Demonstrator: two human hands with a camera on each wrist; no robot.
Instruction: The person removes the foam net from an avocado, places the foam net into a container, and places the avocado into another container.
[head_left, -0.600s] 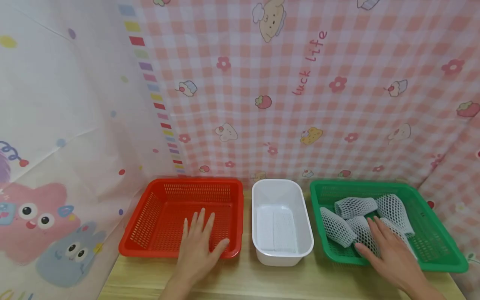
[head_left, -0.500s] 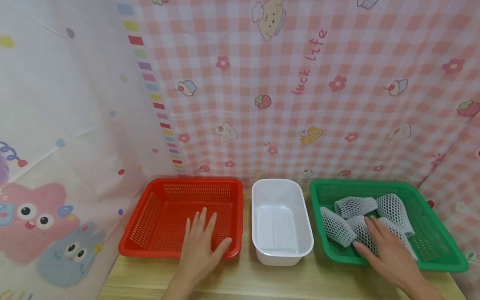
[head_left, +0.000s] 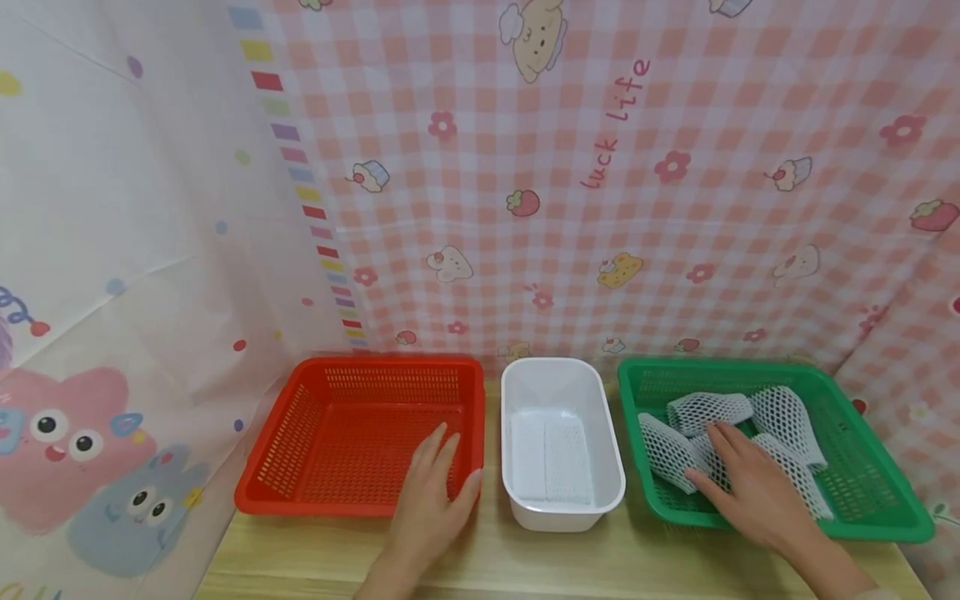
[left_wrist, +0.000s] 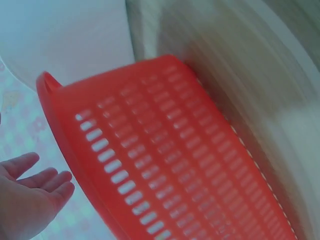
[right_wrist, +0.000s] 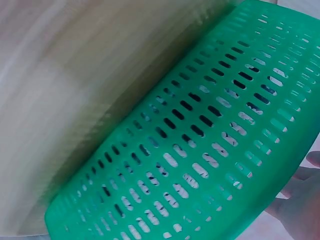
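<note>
Red basket: far left, slotted plastic (head_left: pixel 300 506); slotted floor and walls in sight, left hand (head_left: pixel 432 502) over its near right corner.
Left fingers: released, loosely extended over the basket, thumb set apart to the right; contact with the rim cannot be told.
White bin: middle, deep and narrow (head_left: pixel 551 387); floor carries a fine-textured patch on its right half, part of the bin or a separate piece, cannot tell.
Green basket: right, slotted plastic (head_left: pixel 877 530); holds the white mesh nets, bunched toward its left and middle.
Nets: left net (head_left: pixel 663 454) slants along the left wall; far net (head_left: pixel 708 412) lies crosswise; right net (head_left: pixel 787 423) slants down to the right; near net (head_left: pixel 797 477) sits just right of right hand (head_left: pixel 753 492); further mesh shows partly beneath that hand.
Right fingers: released, extended over the nets, thumb spread left; contact with mesh cannot be told.
Edges: right hand reaches in across the green near rim; far rims of all three stand near the checked cloth (head_left: pixel 480 208).
Room: narrow gaps on either side of the bin; wooden table (head_left: pixel 570 567) shows along the near side.
</note>
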